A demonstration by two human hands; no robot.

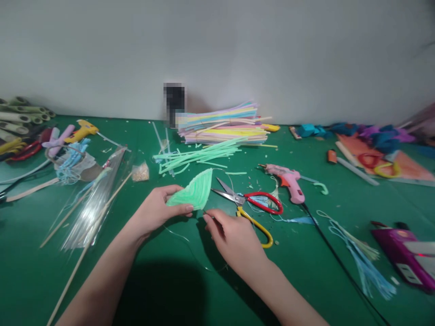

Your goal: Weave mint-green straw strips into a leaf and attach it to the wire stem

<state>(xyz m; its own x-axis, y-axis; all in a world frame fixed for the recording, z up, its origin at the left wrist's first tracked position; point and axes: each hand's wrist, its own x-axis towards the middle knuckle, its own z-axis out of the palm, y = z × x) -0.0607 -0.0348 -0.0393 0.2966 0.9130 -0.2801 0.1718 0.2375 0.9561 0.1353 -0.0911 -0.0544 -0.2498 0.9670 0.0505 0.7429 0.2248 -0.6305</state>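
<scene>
My left hand holds a light green leaf-shaped piece of fuzzy pipe cleaners laid in curved rows, thumb in front and fingers behind. Close to its lower right corner, my right hand is closed in a pinch. A thin dark tip shows at the fingertips, too small to name. A fine pale strand loops below both hands, and another stretch curves from the leaf's upper tip toward the scissors. Red-and-yellow-handled scissors lie open just beyond my right hand, blades pointing left.
Green pipe cleaners lie behind the leaf, before a multicoloured bundle. To the right are a pink glue gun with a black cord, tassels and a magenta device. Plastic sleeves and wooden sticks lie left.
</scene>
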